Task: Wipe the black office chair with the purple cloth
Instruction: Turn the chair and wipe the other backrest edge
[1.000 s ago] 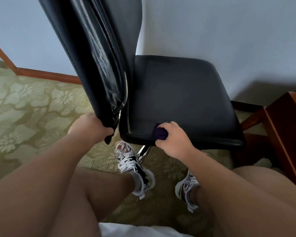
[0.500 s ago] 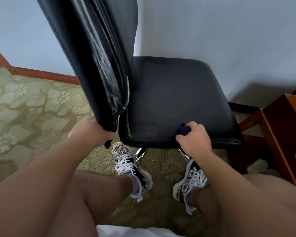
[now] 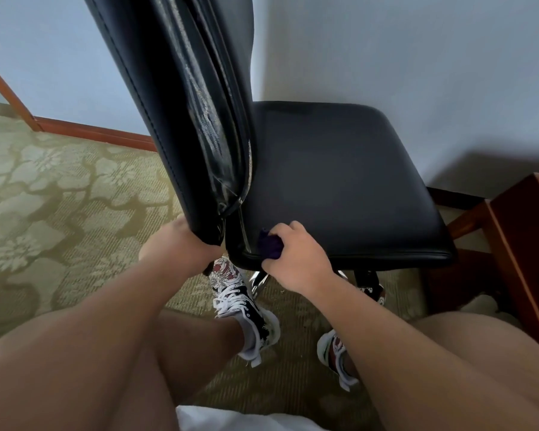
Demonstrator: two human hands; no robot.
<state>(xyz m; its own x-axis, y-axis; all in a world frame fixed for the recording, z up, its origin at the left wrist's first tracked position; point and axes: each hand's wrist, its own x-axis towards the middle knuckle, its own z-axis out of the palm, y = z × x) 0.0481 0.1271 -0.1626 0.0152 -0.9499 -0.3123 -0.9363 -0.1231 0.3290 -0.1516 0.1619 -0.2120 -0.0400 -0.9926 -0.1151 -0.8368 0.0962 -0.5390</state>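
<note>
The black office chair stands in front of me, its seat (image 3: 339,181) facing right and its tall backrest (image 3: 175,98) rising at the left. My left hand (image 3: 175,247) grips the bottom edge of the backrest. My right hand (image 3: 293,259) holds the bunched purple cloth (image 3: 269,245) against the near left corner of the seat's edge. Most of the cloth is hidden under my fingers.
A pale wall stands right behind the chair. A dark wooden cabinet (image 3: 523,244) sits close on the right. Patterned green carpet (image 3: 53,206) spreads to the left, edged by a wooden baseboard (image 3: 97,133). My sneakers (image 3: 240,303) rest under the seat near the chrome base.
My right hand slid the cloth right along the seat's front edge, then back left to the corner by the backrest. My left hand kept its hold on the backrest.
</note>
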